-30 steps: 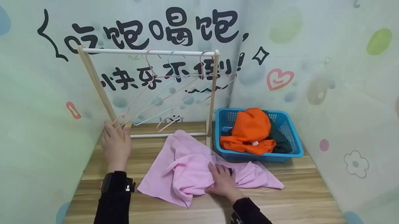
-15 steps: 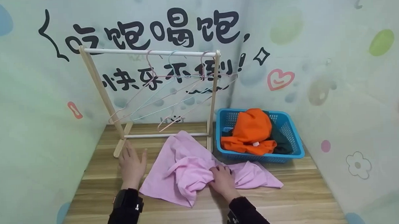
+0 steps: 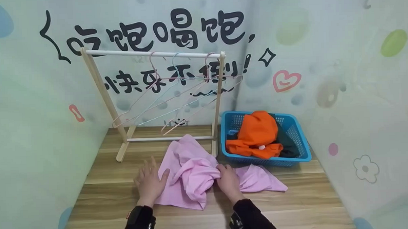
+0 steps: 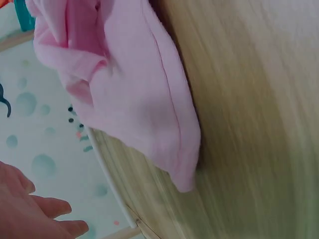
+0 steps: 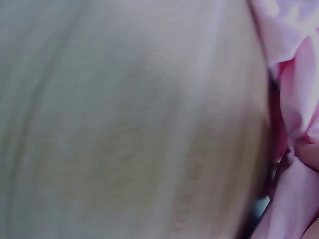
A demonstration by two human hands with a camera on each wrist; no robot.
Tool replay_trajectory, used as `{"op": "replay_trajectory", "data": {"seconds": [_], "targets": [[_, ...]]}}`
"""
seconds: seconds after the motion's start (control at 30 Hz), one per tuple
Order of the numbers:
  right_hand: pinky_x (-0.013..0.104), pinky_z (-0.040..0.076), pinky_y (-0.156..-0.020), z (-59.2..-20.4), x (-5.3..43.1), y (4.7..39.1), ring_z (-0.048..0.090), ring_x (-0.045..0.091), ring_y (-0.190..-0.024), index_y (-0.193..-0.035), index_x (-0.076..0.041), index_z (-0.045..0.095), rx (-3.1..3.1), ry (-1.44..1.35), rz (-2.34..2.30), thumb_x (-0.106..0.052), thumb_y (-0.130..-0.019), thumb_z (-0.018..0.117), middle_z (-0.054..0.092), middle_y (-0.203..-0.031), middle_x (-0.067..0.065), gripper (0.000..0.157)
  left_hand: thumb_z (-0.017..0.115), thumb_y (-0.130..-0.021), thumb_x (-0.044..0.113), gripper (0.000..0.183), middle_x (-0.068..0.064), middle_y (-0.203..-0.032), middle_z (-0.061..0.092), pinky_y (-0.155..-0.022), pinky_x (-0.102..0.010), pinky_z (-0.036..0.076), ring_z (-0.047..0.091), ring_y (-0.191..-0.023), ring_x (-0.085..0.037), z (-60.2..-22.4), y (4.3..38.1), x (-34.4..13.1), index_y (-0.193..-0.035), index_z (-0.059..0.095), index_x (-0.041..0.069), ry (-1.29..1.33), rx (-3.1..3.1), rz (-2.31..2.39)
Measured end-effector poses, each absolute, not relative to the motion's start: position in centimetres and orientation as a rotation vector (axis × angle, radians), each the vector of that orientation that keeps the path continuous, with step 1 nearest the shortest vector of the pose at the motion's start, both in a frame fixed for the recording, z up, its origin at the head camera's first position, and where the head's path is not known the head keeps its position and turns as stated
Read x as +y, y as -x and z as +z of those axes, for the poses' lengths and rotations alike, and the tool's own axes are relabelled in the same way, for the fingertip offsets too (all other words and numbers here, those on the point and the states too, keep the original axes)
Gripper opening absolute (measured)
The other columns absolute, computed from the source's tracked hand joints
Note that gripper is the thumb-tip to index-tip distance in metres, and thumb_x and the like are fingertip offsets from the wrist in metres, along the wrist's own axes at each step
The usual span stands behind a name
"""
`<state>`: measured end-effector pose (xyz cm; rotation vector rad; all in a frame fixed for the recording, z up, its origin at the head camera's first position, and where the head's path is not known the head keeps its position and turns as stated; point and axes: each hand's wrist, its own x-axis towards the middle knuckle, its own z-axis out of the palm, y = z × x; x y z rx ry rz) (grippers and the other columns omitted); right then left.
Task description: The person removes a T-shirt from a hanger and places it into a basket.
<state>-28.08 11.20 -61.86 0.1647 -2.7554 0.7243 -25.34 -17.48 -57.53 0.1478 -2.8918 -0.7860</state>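
A crumpled pink garment (image 3: 196,175) lies spread on the wooden table, its exact kind unclear; a stitched hem shows on the pink garment (image 4: 144,99) in the left wrist view. My right hand (image 3: 228,182) grips a bunched fold near its middle. At the right wrist view's edge, a little of the right hand (image 5: 309,155) shows against the gathered cloth. My left hand (image 3: 150,185) hovers or rests by the garment's left edge, fingers extended; whether it touches is unclear. In the left wrist view, the left hand (image 4: 30,209) has nothing between its fingers.
Behind the garment stands a wooden rack (image 3: 103,94) with a white top rail (image 3: 120,53). Three thin hangers (image 3: 152,84), pink and blue, hang from it. A blue basket (image 3: 305,151) at right holds orange cloth (image 3: 258,129) and dark green cloth (image 3: 288,145).
My left hand has left the rack's left foot and come right and nearer to the garment. My right hand has closed on a fold, and the garment's left side has shifted slightly right.
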Motion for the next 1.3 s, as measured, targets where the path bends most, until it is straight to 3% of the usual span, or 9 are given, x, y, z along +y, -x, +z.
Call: {"op": "replay_trajectory", "data": {"seconds": [0.07,0.2,0.43,0.7,0.93,1.1,1.2,1.3], "targets": [[0.054,0.05,-0.074,-61.4,11.2,28.5,0.061,0.04,-0.092,-0.103,-0.01,0.067,-2.628,-0.189,0.87,-0.003,-0.077,0.076,0.064,-0.099,0.016,0.028,0.049,-0.099,0.054,0.084,-0.03,-0.159,0.012,-0.105,-0.076,0.007,0.011,-0.143,-0.053,-57.6,25.0,-16.7,-0.157,0.017,0.003,-0.108,-2.885,-0.788],[0.05,0.049,-0.086,-59.5,11.1,29.2,0.061,0.037,-0.094,-0.102,-0.004,0.066,-2.432,-0.185,1.21,0.004,-0.08,0.072,0.064,-0.098,0.016,0.024,0.051,-0.099,0.052,0.082,-0.03,-0.158,0.015,-0.105,-0.076,0.009,0.013,-0.143,-0.053,-57.8,24.3,-15.0,-0.156,0.021,0.002,-0.027,-2.874,-0.807],[0.04,0.045,-0.097,-53.1,11.9,29.6,0.055,0.03,-0.106,-0.111,0.001,0.06,-2.132,0.019,1.917,0.004,-0.091,0.062,0.061,-0.111,0.015,0.02,0.054,-0.098,0.051,0.081,-0.028,-0.158,0.019,-0.105,-0.076,0.012,0.017,-0.143,-0.052,-58.2,23.7,-12.4,-0.156,0.024,0.004,0.065,-2.854,-0.833],[0.03,0.045,-0.094,-44.5,16.0,30.6,0.051,0.025,-0.109,-0.114,0.0,0.05,-1.75,0.049,2.062,0.003,-0.098,0.054,0.052,-0.114,0.013,0.018,0.057,-0.097,0.047,0.081,-0.03,-0.157,0.021,-0.104,-0.076,0.015,0.021,-0.141,-0.053,-57.5,23.5,-11.0,-0.155,0.024,0.001,0.18,-2.808,-0.908],[0.032,0.046,-0.095,-38.5,20.1,31.4,0.053,0.025,-0.106,-0.112,-0.005,0.048,-1.394,0.044,1.958,0.008,-0.097,0.053,0.05,-0.112,0.01,0.02,0.059,-0.097,0.045,0.083,-0.029,-0.157,0.019,-0.105,-0.075,0.014,0.016,-0.143,-0.05,-55.7,23.8,-11.6,-0.156,0.02,0.002,0.222,-2.761,-0.936],[0.033,0.045,-0.096,-38.7,22.3,32.9,0.053,0.024,-0.107,-0.113,-0.006,0.049,-1.418,0.019,1.77,0.006,-0.097,0.054,0.051,-0.113,0.008,0.021,0.055,-0.098,0.049,0.084,-0.028,-0.159,0.014,-0.105,-0.075,0.014,0.012,-0.144,-0.05,-55.1,23.8,-12.6,-0.157,0.018,0.003,0.212,-2.757,-0.901],[0.031,0.042,-0.098,-41.2,23.2,34.0,0.049,0.02,-0.114,-0.114,-0.007,0.052,-1.618,0.018,1.565,0.006,-0.095,0.054,0.05,-0.119,0.005,0.023,0.057,-0.097,0.048,0.084,-0.029,-0.158,0.016,-0.105,-0.075,0.013,0.013,-0.144,-0.05,-55.1,23.9,-13.3,-0.156,0.019,0.002,0.185,-2.743,-0.894],[0.041,0.035,-0.107,-44.8,23.9,35.2,0.044,0.027,-0.127,-0.115,-0.004,0.056,-1.875,-0.078,1.308,0.007,-0.089,0.055,0.049,-0.131,0.013,0.028,0.058,-0.097,0.046,0.084,-0.03,-0.158,0.017,-0.105,-0.075,0.012,0.013,-0.144,-0.051,-55.2,24.0,-14.0,-0.156,0.019,0.002,0.15,-2.74,-0.887]]}}
